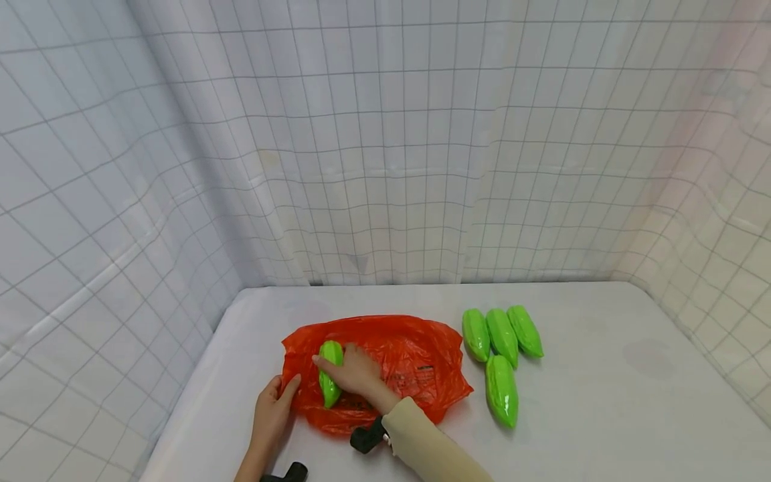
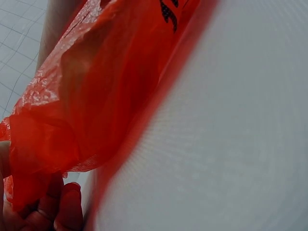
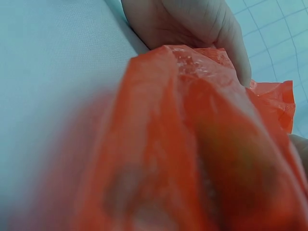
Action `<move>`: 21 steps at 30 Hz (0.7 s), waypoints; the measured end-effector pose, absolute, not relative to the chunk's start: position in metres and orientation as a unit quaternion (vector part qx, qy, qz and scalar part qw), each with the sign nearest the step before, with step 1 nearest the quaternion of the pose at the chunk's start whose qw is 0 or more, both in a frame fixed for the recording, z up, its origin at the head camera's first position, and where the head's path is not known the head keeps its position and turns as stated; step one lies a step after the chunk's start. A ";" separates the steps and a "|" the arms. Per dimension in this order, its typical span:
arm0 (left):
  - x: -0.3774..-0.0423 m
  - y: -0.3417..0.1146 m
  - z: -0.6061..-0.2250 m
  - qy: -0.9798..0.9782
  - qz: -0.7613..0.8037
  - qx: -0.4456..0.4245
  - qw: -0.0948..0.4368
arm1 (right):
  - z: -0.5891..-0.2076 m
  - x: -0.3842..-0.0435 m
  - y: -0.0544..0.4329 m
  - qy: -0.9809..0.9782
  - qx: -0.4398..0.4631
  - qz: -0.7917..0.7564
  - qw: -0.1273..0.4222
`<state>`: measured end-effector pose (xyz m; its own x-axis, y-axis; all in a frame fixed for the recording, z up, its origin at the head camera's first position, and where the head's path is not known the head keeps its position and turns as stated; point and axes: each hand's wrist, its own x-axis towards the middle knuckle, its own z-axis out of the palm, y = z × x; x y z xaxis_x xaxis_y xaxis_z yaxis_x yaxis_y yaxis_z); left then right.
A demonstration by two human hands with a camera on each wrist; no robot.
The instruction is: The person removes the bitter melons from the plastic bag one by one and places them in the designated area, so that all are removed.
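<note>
A red plastic bag lies spread on the white table in the head view. My left hand pinches its left edge between thumb and fingers. Over the bag's left part, my right hand holds a glossy, bright green, elongated ridged piece, thumb across its near face; its exact kind is unclear. The left wrist view shows red film bunched at the left fingers. In the right wrist view, film hides the right fingers, and a dull yellowish-green shape shows through it.
Right of the bag lie several matching green pieces: three side by side, the middle one among them, and one nearer piece. White grid-patterned curtains stand behind and beside the table. A black wrist camera sits by the right wrist.
</note>
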<state>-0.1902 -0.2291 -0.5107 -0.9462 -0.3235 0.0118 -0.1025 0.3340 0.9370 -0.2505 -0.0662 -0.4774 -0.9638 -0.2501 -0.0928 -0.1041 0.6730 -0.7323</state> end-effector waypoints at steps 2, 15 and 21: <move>-0.190 -0.229 -0.511 -0.813 -0.559 0.132 0.099 | -0.479 -0.251 -0.068 0.915 -0.095 -0.382 0.090; -0.190 -0.230 -0.507 -0.818 -0.553 0.133 0.088 | -0.479 -0.250 -0.070 0.915 -0.092 -0.381 0.093; -0.190 -0.229 -0.507 -0.816 -0.556 0.135 0.083 | -0.482 -0.250 -0.072 0.923 -0.091 -0.367 0.076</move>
